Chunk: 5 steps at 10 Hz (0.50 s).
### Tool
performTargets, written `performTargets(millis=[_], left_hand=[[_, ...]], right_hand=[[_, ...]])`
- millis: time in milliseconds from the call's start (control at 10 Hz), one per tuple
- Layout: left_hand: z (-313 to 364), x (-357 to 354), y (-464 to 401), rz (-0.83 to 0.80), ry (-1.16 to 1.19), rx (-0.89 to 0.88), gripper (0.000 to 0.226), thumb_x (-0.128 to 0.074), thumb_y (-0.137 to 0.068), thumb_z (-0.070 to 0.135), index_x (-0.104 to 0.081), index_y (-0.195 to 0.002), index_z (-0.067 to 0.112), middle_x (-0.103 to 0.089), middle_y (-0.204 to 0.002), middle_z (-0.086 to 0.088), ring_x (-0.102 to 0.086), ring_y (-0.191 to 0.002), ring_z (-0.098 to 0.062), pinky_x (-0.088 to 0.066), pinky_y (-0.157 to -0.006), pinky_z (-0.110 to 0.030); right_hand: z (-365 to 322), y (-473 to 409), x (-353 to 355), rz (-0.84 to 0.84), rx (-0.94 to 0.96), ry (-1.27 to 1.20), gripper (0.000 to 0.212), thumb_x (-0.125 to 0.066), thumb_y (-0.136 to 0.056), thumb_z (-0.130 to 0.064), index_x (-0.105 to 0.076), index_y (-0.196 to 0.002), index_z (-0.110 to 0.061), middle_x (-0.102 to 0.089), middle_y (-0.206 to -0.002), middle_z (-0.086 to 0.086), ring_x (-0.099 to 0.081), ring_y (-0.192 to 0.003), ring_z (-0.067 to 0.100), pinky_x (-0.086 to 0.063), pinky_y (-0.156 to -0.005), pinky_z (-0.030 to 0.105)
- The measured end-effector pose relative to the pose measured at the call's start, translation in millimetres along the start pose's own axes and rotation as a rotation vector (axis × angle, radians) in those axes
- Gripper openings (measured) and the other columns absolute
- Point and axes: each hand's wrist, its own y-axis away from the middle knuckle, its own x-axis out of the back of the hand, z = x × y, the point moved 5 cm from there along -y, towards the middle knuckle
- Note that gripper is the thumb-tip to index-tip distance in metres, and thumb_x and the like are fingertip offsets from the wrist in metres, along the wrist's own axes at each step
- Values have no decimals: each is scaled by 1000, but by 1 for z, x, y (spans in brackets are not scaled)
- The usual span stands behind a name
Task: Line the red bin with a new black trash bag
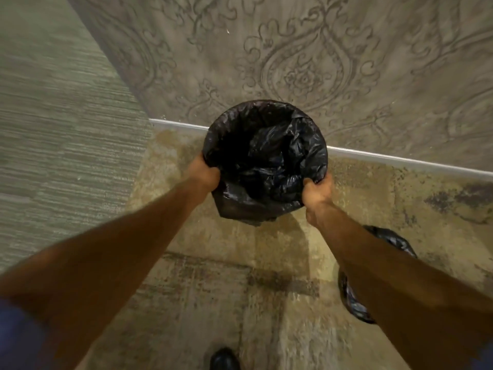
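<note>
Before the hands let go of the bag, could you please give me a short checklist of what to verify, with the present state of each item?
1. Left hand grips the black trash bag at the rim: ok.
2. Right hand grips the bag at the rim on the other side: ok.
3. Bag folded over the far rim: ok, black film wraps the whole far edge.
4. Near edge pulled down evenly: not ok, film bunches and hangs loose between the hands.
5. Bag pushed down to the bottom of the bin: cannot tell, the inside is dark and crumpled.
6. Floor beside the bin free: not ok, a second black bag lies under the right forearm.
</note>
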Motion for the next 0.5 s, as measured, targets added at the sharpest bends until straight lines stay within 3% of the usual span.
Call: performTargets(millis=[100, 200, 300, 400, 500], left_hand=[[10, -4, -20, 12, -120, -25, 40, -61, -82, 5, -60, -122, 12, -64, -107, -7, -63, -107, -32, -54, -90, -40], [8, -5, -28, 9, -226, -27, 44, -62, -84, 6, -58, -128, 9, -65, -120, -14, -61, -113, -34, -51, -94, -41], [-3, -1, -21, -31, -202, -58, 46, -62, -88, 6, -54, -133, 7, -63, -125, -16, -60, -116, -35, -50, -93, -39], [14, 11, 10, -11, -286, -289, 56, -65, -87, 8, -48, -140, 9, -60, -131, -13, -56, -122, -31, -44, -98, -34], [54, 22, 38, -51, -345, -547, 65, -68, -88, 17, -41, -147, 12, -54, -139, -12, -50, -130, -31, -42, -108, -49]], right_hand=[[10, -18, -14, -32, -46, 23, 46, -53, -94, -10, -41, -138, -14, -60, -128, 14, -58, -120, 37, -45, -108, 51], [17, -20, -18, -108, -84, 48, 42, -55, -96, -13, -40, -135, -17, -59, -122, 11, -58, -119, 38, -46, -106, 54], [20, -3, -10, -178, -60, -33, 45, -58, -97, -17, -41, -139, -18, -62, -129, 7, -62, -117, 29, -50, -102, 48], [-15, 46, 21, -230, 158, 28, 51, -57, -100, -29, -35, -146, -36, -56, -122, -37, -60, -100, -15, -49, -79, 5], [-75, 94, 51, -293, 426, 198, 56, -49, -101, -44, -23, -151, -45, -30, -136, -55, -35, -129, -24, -35, -102, 2]])
